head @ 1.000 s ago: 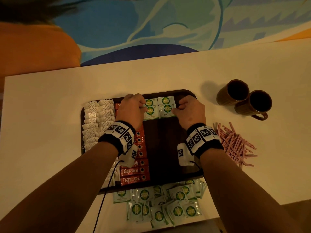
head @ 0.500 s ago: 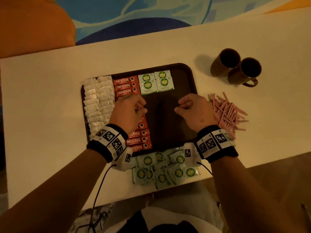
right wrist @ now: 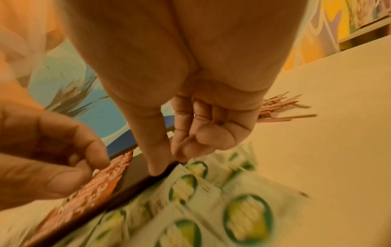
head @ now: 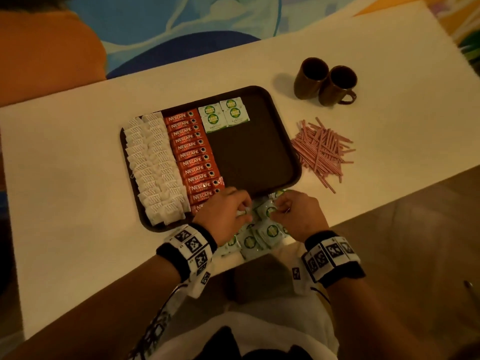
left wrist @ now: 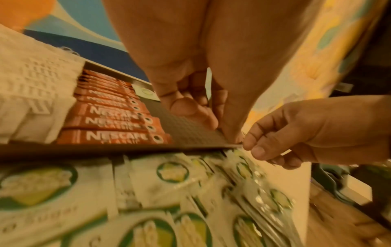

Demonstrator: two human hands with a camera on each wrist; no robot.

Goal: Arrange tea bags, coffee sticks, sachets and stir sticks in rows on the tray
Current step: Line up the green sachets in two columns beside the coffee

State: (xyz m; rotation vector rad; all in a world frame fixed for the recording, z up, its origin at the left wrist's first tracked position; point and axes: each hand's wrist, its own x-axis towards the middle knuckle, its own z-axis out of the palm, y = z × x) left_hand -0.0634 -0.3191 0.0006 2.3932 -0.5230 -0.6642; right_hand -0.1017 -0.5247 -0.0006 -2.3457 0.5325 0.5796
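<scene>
A dark brown tray (head: 295, 162) holds two columns of white tea bags (head: 153, 165), a column of red coffee sticks (head: 194, 157) and a few green-and-white sachets (head: 224, 115) at its far end. A loose pile of sachets (head: 262, 235) lies on the table against the tray's near rim. My left hand (head: 245, 210) hovers over that pile with its fingers curled; in the left wrist view its thumb and forefinger (left wrist: 213, 128) stand apart with nothing between them. My right hand (head: 276, 210) brings thumb and forefinger (right wrist: 169, 163) down onto a sachet corner beside the rim. Whether it grips the sachet is unclear.
Pink stir sticks (head: 322, 152) lie heaped on the table right of the tray. Two brown mugs (head: 324, 79) stand behind them. The right half of the tray floor (head: 254, 157) is bare. The table's near edge runs just under the sachet pile.
Both hands have drawn back from the sachets at the tray's far end, across the tray, to the loose pile at its near rim. The placed sachets stay put.
</scene>
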